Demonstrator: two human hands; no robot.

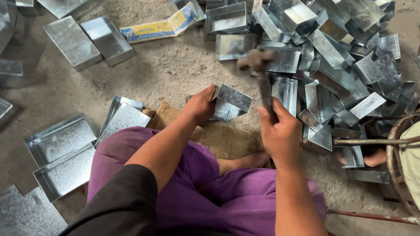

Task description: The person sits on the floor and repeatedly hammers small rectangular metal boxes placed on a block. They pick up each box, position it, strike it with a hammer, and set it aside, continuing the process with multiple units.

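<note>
I sit on the floor with purple trousers over my crossed legs. My left hand [200,105] grips a small shiny sheet-metal tray [231,103], tilted on its edge over a piece of burlap [221,135]. My right hand [280,131] is closed around the handle of a hammer [258,62], whose head is raised and blurred above the tray.
A big heap of similar metal trays [337,57] fills the upper right. Finished trays lie flat at the left [64,151] and upper left [87,39]. A yellow and blue flat package [159,27] lies on the dusty floor. A rusty stool frame [395,142] stands at the right.
</note>
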